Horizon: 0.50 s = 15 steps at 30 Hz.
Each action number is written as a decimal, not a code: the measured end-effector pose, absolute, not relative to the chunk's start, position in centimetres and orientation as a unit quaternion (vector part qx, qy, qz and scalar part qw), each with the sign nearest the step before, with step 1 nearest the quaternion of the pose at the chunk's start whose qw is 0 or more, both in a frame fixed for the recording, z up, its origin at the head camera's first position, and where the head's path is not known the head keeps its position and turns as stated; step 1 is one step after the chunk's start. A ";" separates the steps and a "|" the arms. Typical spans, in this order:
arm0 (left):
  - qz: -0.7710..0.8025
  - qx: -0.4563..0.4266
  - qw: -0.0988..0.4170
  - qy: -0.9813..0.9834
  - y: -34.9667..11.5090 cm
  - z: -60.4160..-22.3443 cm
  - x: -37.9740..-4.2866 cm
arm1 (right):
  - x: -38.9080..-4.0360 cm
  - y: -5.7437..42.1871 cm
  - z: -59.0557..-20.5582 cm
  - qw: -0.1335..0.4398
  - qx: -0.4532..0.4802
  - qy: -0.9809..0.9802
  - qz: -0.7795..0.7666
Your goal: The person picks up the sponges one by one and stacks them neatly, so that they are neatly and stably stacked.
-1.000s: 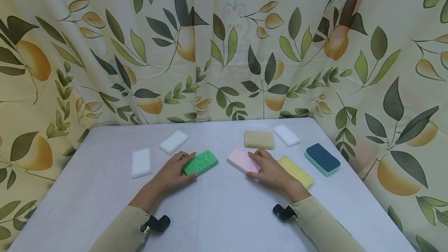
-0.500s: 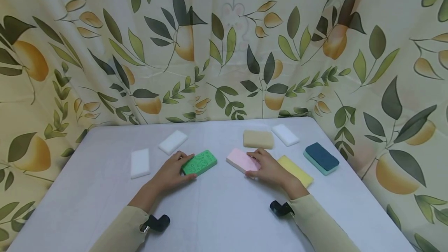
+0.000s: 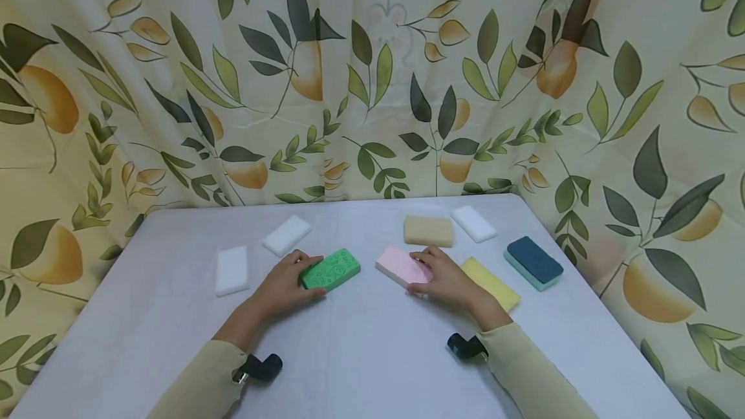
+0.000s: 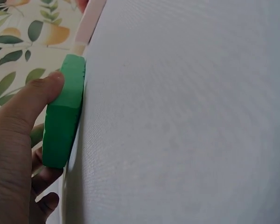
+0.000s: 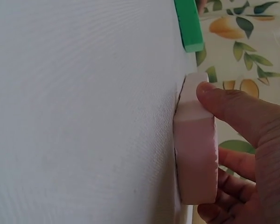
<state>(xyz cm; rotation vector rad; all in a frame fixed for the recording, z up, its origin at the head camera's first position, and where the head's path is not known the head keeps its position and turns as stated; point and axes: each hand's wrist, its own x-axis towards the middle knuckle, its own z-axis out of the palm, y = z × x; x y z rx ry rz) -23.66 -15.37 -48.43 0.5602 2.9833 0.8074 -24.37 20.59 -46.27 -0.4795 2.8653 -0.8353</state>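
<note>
Near the middle of the table lies a green sponge (image 3: 332, 270) with a pattern on its top. My left hand (image 3: 286, 284) grips its left end, thumb on the near side and fingers on the far side. A pink sponge (image 3: 400, 265) lies to the right of it, a gap between the two. My right hand (image 3: 447, 282) holds that one by its right end, the thumb (image 5: 210, 93) along the near edge. In the left wrist view the green sponge (image 4: 65, 116) sits close against the tabletop, and so does the pink sponge (image 5: 196, 154) in the right wrist view.
Two white sponges (image 3: 231, 271) lie left of my left hand. Behind and right of the pink sponge are a beige sponge (image 3: 429, 231), another white one (image 3: 474, 224), a yellow one (image 3: 491, 284) and a dark blue and teal one (image 3: 534, 264). A leaf-patterned curtain (image 3: 372, 83) hangs behind the table.
Both hands keep their hold on the green and pink sponges in the same places. Only a slight shift of the whole head view shows.
</note>
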 end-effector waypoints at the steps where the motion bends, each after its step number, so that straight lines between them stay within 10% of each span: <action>1: 0.260 0.176 0.001 0.950 -15.4 -48.5 -23.7 | -24.4 20.6 -46.3 0.058 -0.158 0.946 -0.276; 15: 0.303 0.147 0.010 0.941 -15.2 -48.9 -23.9 | -24.2 20.3 -46.4 0.040 -0.135 0.947 -0.289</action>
